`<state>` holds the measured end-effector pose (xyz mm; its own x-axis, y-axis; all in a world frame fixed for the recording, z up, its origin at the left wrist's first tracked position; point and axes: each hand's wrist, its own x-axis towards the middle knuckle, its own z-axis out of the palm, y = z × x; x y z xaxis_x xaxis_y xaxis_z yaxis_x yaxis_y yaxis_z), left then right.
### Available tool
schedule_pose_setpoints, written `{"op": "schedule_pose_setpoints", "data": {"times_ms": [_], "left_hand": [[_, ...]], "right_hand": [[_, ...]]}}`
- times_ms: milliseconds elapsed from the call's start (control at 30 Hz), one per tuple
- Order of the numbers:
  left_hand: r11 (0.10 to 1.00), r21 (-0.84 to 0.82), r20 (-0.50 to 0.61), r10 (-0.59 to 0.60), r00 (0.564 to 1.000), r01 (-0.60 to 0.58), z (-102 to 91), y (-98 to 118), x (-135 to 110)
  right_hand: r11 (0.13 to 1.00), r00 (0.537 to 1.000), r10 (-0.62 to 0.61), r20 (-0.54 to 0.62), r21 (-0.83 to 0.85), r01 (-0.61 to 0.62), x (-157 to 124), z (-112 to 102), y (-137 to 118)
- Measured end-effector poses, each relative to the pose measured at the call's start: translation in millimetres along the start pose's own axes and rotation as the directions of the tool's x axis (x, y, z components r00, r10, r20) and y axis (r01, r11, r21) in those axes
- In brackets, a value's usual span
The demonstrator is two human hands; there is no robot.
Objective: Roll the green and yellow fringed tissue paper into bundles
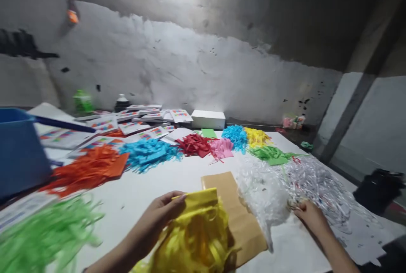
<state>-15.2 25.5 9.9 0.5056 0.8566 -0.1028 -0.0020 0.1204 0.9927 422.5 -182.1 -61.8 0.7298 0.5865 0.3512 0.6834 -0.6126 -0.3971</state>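
Note:
My left hand [163, 207] grips the flat top band of a yellow fringed streamer bundle [196, 235], its strips hanging down at the front. To the right, my right hand [309, 213] is closed at the edge of a heap of clear white plastic [263, 190]. Its fingertips pinch something small that I cannot make out. A sheet of brown paper [244, 230] lies behind and beside the yellow bundle, partly covered by it and by the plastic. Tangled clear strands [320, 184] spread out beyond my right hand.
Around the white table [152, 184] lie orange [91, 165], blue [149, 154], red [193, 144] and light green fringed bundles [53, 230]. A blue bin [23, 150] stands at the left. Printed packets [142, 116] and a white box [208, 119] line the wall.

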Motion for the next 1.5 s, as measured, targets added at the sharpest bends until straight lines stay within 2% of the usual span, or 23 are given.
{"op": "schedule_pose_setpoints", "data": {"times_ms": [100, 167, 200, 233, 267, 300, 333, 400, 467, 500, 567, 633, 700, 767, 833, 900, 967, 1000, 1067, 1167, 1267, 1367, 1500], "left_hand": [[0.995, -0.099, 0.051, -0.018, 0.999, 0.023, 1.5, -25.0, -18.2], [0.989, -0.149, 0.045, -0.014, 0.999, 0.021, 8.4, -40.7, -32.2], [0.985, -0.171, 0.051, -0.01, 0.999, 0.018, 13.6, -48.2, -39.4], [0.982, -0.191, 0.065, -0.001, 0.998, 0.013, 19.5, -55.4, -46.5], [0.977, -0.214, 0.077, 0.013, 0.997, 0.004, 25.7, -62.4, -53.3], [0.97, -0.244, 0.079, 0.026, 0.997, -0.006, 31.6, -69.0, -59.7], [0.96, -0.278, 0.068, 0.031, 0.997, -0.011, 36.9, -75.2, -65.6], [0.937, -0.348, 0.016, 0.024, 1.0, -0.017, 44.7, -86.0, -75.7], [0.92, -0.388, -0.049, 0.036, 0.998, -0.052, 48.7, -94.1, -83.2], [0.917, -0.391, -0.071, 0.058, 0.996, -0.082, 49.6, -97.0, -85.9], [0.914, -0.369, -0.107, 0.14, 0.984, -0.17, 50.2, -100.0, -89.4], [0.923, -0.292, -0.091, 0.235, 0.968, -0.252, 49.8, -99.5, -90.1], [0.932, -0.159, -0.007, 0.329, 0.944, -0.325, 48.5, -95.9, -88.2], [0.922, -0.014, 0.112, 0.385, 0.916, -0.386, 46.3, -90.8, -84.6], [0.909, 0.075, 0.189, 0.391, 0.901, -0.41, 44.0, -86.2, -80.9], [0.908, 0.116, 0.21, 0.374, 0.903, -0.403, 42.9, -83.4, -78.7], [0.913, 0.121, 0.191, 0.365, 0.911, -0.391, 43.9, -82.2, -78.6], [0.914, 0.111, 0.18, 0.367, 0.913, -0.389, 45.0, -81.8, -79.1], [0.915, 0.078, 0.172, 0.379, 0.909, -0.396, 48.2, -81.0, -80.6], [0.917, 0.031, 0.124, 0.392, 0.911, -0.399, 53.3, -79.4, -83.2], [0.926, -0.008, 0.052, 0.376, 0.925, -0.376, 56.7, -79.0, -85.3], [0.93, -0.033, 0.056, 0.366, 0.929, -0.365, 57.5, -79.9, -85.8], [0.922, 0.02, 0.142, 0.379, 0.914, -0.386, 54.9, -79.5, -81.7]], "right_hand": [[0.996, 0.99, -0.074, -0.121, 0.046, 0.08, -37.3, -2.8, -38.4], [0.953, 0.955, -0.251, -0.157, 0.133, 0.273, -86.2, 6.0, -90.5], [0.834, 0.86, -0.443, -0.251, 0.237, 0.499, -114.2, 12.4, -121.6], [0.704, 0.76, -0.554, -0.34, 0.295, 0.646, -141.7, 18.9, -153.3], [0.621, 0.684, -0.601, -0.413, 0.297, 0.725, -166.3, 25.1, -183.1], [0.598, 0.65, -0.612, -0.451, 0.274, 0.753, -186.2, 30.2, -208.9], [0.611, 0.647, -0.615, -0.451, 0.247, 0.753, -200.5, 34.1, -228.8], [0.617, 0.663, -0.598, -0.451, 0.27, 0.739, -213.8, 38.2, -248.9], [0.611, 0.724, -0.54, -0.428, 0.392, 0.688, -214.2, 38.6, -247.2], [0.606, 0.773, -0.493, -0.4, 0.48, 0.635, -212.8, 38.0, -242.1], [0.585, 0.883, -0.374, -0.283, 0.667, 0.462, -210.5, 35.6, -231.1], [0.516, 0.954, -0.277, -0.114, 0.82, 0.248, -209.9, 32.0, -225.3], [0.412, 0.964, -0.261, 0.046, 0.909, 0.068, -209.6, 27.7, -225.1], [0.355, 0.943, -0.3, 0.146, 0.934, -0.031, -209.4, 23.7, -227.0], [0.4, 0.949, -0.298, 0.108, 0.916, 0.021, -210.1, 21.6, -227.6], [0.516, 0.96, -0.26, -0.105, 0.825, 0.23, -212.5, 22.0, -226.4], [0.613, 0.886, -0.31, -0.345, 0.639, 0.464, -216.0, 24.2, -224.9], [0.638, 0.837, -0.359, -0.413, 0.547, 0.543, -217.7, 25.6, -224.6], [0.677, 0.782, -0.424, -0.457, 0.414, 0.609, -219.9, 27.8, -225.2], [0.732, 0.768, -0.428, -0.477, 0.315, 0.604, -220.0, 29.2, -227.1], [0.723, 0.75, -0.453, -0.482, 0.293, 0.625, -218.7, 29.8, -226.3], [0.712, 0.811, -0.404, -0.423, 0.412, 0.569, -219.4, 31.9, -223.0], [0.622, 0.933, -0.283, -0.221, 0.699, 0.354, -219.7, 34.2, -219.3]]}}
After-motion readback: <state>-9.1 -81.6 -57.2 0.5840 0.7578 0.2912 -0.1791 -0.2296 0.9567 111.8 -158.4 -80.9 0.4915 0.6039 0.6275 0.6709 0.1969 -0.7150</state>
